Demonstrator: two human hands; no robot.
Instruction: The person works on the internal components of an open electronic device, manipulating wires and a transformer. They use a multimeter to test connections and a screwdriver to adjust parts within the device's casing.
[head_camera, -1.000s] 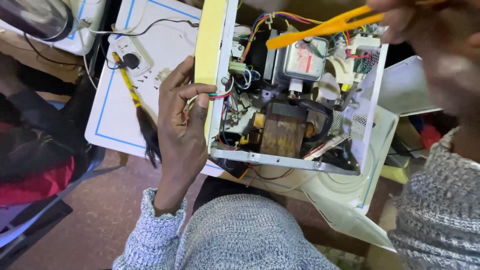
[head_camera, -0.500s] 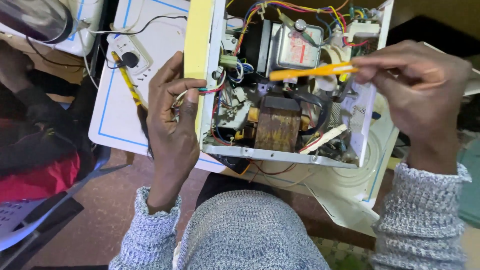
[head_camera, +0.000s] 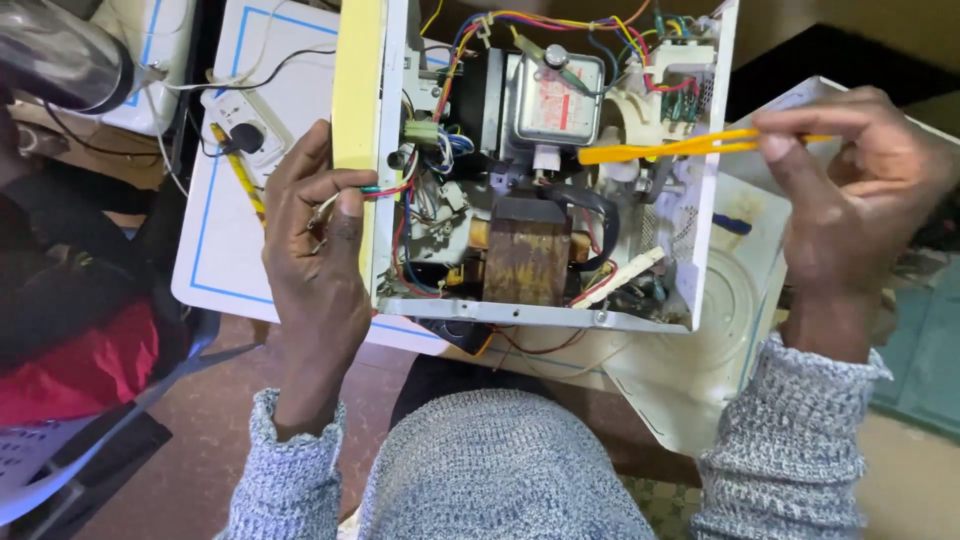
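An opened white microwave chassis (head_camera: 520, 312) lies in front of me, with a brown transformer (head_camera: 527, 262), a silver magnetron (head_camera: 552, 98) and coloured wires inside. My left hand (head_camera: 315, 245) grips the chassis's left side wall, thumb on its yellow edge (head_camera: 358, 90), with thin wires by the fingers. My right hand (head_camera: 850, 190) holds yellow plastic tweezers (head_camera: 680, 150) whose tips reach into the chassis beside the magnetron.
A white board with a blue border (head_camera: 245, 150) lies under the chassis, carrying a wall socket with a plug (head_camera: 245, 135) and a yellow-handled tool (head_camera: 238, 170). A loose white microwave cover (head_camera: 720, 340) rests at right. Red cloth (head_camera: 80, 360) at left.
My right hand came down from the top of the view to the chassis's right side, bringing the tweezers lower and into the chassis. My left hand kept its grip.
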